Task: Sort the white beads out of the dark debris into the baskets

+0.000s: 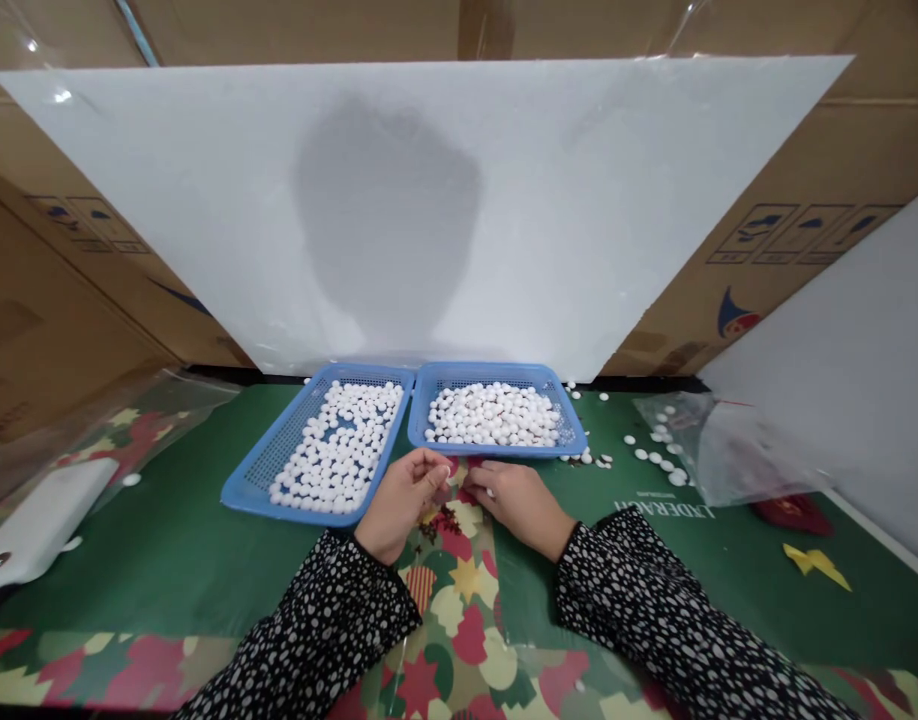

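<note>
Two blue mesh baskets hold many small white round pieces: the left basket (241,490) is slanted, the right basket (496,369) lies straight beside it. In front of them my left hand (404,498) pinches a white piece (445,471) between thumb and fingertips. Close to its right, my right hand (520,500) is closed with its fingers bent downward, a white piece (490,492) showing at the fingertips. Small dark red bits (445,520) lie on the patterned sheet between and below the hands.
Loose white pieces (655,458) lie right of the baskets, near a clear plastic bag (755,455). Farther right are a dark red item (793,513) and yellow scraps (817,565). A white device (43,525) lies at the left. A white board (549,220) stands behind against cardboard boxes.
</note>
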